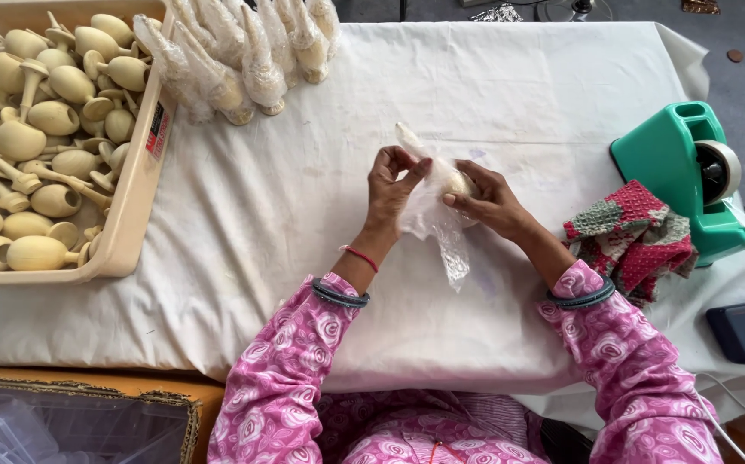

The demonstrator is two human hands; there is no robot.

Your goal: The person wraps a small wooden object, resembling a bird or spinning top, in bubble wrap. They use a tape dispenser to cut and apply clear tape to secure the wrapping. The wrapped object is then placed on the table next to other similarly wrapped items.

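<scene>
Hands meet at the table's middle: the left hand pinches the clear wrap near its top, and the right hand closes around the wooden piece inside it. A tray of bare wooden pieces (pale, gourd-shaped) sits at the left edge, wrapped ones at the far edge, a green tape dispenser at the right.

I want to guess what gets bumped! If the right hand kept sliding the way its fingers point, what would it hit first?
The right hand points left, so it would probably first meet the left hand, which pinches the same plastic bag close beside it.
</scene>
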